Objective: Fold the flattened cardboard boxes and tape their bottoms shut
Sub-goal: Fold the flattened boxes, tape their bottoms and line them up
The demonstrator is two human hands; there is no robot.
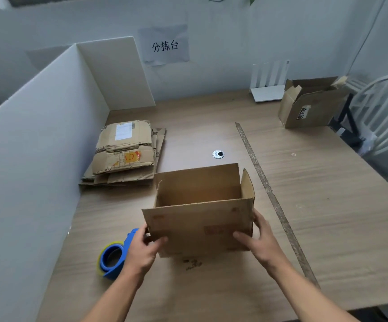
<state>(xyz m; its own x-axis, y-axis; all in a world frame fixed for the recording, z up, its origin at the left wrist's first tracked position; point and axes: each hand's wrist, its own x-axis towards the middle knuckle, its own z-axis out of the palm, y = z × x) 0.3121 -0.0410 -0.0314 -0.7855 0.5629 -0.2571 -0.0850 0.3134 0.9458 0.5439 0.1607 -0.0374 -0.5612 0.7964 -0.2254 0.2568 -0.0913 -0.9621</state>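
I have both hands on the opened box [200, 226], which stands on the table [327, 205] directly in front of me, its open side up. The left hand [142, 247] grasps the box's near left corner, thumb on the front panel and fingers curled round the edge. The right hand [258, 238] grasps the near right corner in the same way. The box's long axis runs left to right, squarely between the two hands.

I cannot tell whether the underside is closed or taped; it faces the table. I judge that the next move is to tip the box over to reach it.

The tape dispenser [113, 259] lies just beside the left hand, on its outer side, so that hand is the nearer one. The stack of flattened boxes [124, 152] lies beyond, to the left.
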